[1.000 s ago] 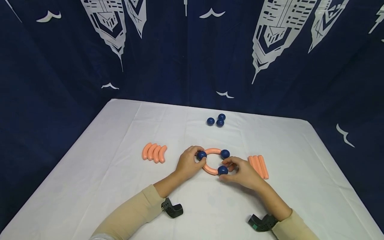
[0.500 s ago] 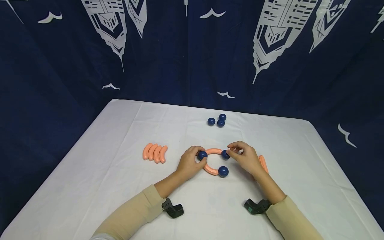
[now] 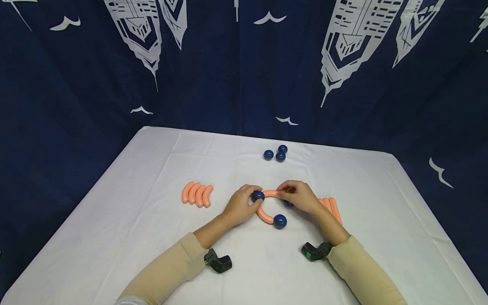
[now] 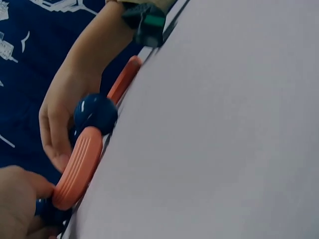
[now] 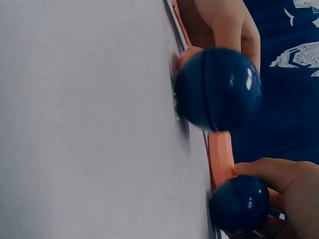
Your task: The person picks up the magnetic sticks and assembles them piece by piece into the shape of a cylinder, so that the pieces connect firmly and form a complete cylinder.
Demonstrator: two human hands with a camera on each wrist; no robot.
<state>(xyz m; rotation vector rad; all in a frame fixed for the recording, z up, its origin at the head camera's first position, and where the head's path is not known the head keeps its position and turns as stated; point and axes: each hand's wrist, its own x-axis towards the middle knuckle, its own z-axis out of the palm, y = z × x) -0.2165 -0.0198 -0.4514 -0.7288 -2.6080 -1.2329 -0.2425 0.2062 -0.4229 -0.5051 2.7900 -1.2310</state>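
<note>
Near curved rod (image 3: 264,215): laid on counter (image 3: 251,271), tipped by blue ball (image 3: 280,221).
Left hand (image 3: 240,206): fingers clamped on left ball (image 3: 258,195).
Right hand (image 3: 300,196): fingers clamped on far curved rod (image 3: 270,193), apparently for alignment.
Next move: right-side gap probably to be bridged.

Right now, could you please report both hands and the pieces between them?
Left hand holding blue ball between two curved orange pieces. Right hand pinching far piece, partly hiding second blue ball. Near blue ball untouched.
</note>
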